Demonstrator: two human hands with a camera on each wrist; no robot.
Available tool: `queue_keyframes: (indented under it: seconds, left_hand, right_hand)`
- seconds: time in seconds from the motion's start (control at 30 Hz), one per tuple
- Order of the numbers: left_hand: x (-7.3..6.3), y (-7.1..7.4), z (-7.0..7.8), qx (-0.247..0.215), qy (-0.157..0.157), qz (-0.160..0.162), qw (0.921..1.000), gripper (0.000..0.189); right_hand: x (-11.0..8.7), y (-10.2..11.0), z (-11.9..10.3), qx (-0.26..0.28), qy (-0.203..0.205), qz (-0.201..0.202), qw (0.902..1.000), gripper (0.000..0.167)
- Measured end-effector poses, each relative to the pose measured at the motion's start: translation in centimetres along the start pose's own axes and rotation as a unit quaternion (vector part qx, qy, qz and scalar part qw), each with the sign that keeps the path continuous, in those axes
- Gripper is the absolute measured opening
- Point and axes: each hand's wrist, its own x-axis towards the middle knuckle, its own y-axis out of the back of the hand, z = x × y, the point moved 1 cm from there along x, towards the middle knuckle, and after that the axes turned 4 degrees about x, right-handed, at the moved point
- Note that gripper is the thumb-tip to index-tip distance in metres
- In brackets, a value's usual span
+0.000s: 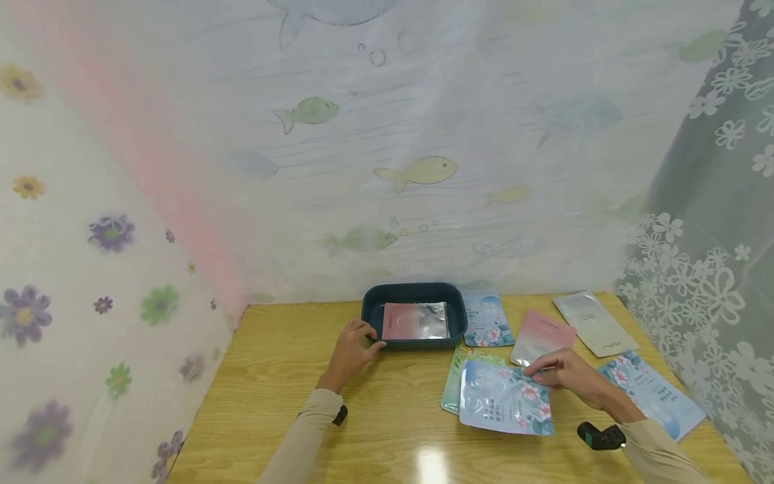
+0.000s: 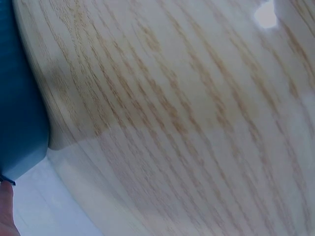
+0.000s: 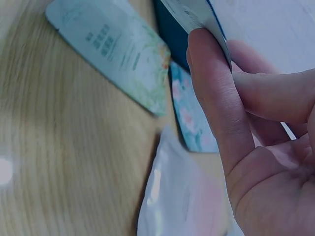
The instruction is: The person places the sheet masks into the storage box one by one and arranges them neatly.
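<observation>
My left hand (image 1: 351, 353) grips the front left corner of a dark blue plastic bin (image 1: 417, 345), fingers over its rim. In the left wrist view, only a fingertip (image 2: 6, 206) shows by the edge of the bin. A pink and silver sachet (image 1: 414, 321) lies flat inside the bin. My right hand (image 1: 571, 376) pinches a light blue floral sachet (image 1: 504, 400) by its upper right corner, between thumb and fingers. That sachet is held tilted over the table and partly covers a green sachet (image 1: 452, 386). In the right wrist view, the thumb and fingers meet at the sachet's edge (image 3: 194, 14).
Beside the bin lies another blue floral sachet (image 1: 486, 319). Farther right are a pink and silver sachet (image 1: 541, 336), a cream one (image 1: 595, 323) and one more blue floral sachet (image 1: 656, 396). A fish-patterned curtain (image 1: 423, 235) hangs behind the wooden table (image 1: 278, 349).
</observation>
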Motion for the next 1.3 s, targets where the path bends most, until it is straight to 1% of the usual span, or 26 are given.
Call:
queue_keyframes:
  seconds: [0.13, 0.33, 0.5, 0.67, 0.77, 0.87, 0.97, 1.03, 1.2, 1.3]
  left_hand:
    - [0.0, -0.1, -0.1, 0.005, 0.000, 0.000, 1.0000, 0.021]
    - [0.0, 0.1, 0.0, 0.007, -0.004, -0.004, 1.0000, 0.022]
    - [0.1, 0.4, 0.2, 0.020, -0.005, -0.017, 0.9997, 0.021]
    - [0.3, 0.7, 0.3, 0.029, -0.016, -0.025, 0.9991, 0.021]
    - [0.4, 0.7, 0.3, 0.052, -0.032, -0.028, 0.9978, 0.021]
    - [0.4, 0.5, 0.2, 0.079, -0.051, -0.031, 0.9951, 0.021]
    - [0.4, 0.3, 0.1, 0.085, -0.068, -0.030, 0.9936, 0.019]
    - [0.3, 0.2, 0.1, 0.085, -0.077, -0.029, 0.9930, 0.017]
    - [0.3, 0.2, 0.2, 0.094, -0.071, -0.036, 0.9924, 0.016]
    - [0.4, 0.3, 0.3, 0.097, -0.068, -0.035, 0.9923, 0.016]
  right_hand:
    - [0.7, -0.2, -0.3, -0.001, 0.005, 0.009, 0.9999, 0.025]
    - [1.4, -0.4, -0.8, -0.032, 0.011, 0.024, 0.9991, 0.023]
    - [2.0, -0.4, -1.3, -0.052, 0.017, 0.034, 0.9979, 0.024]
    - [2.8, -0.2, -1.7, -0.044, 0.030, 0.041, 0.9977, 0.024]
    - [3.4, 0.0, -2.0, -0.036, 0.028, 0.053, 0.9976, 0.024]
    - [4.0, 0.1, -2.4, -0.044, 0.025, 0.062, 0.9968, 0.025]
    - [4.7, 0.1, -2.9, -0.054, 0.024, 0.071, 0.9957, 0.025]
    - [5.3, 0.2, -3.1, -0.050, 0.023, 0.073, 0.9958, 0.025]
    - [7.0, 0.4, -3.5, -0.025, 0.021, 0.072, 0.9968, 0.027]
    - [8.0, 0.5, -3.8, -0.025, 0.018, 0.077, 0.9966, 0.027]
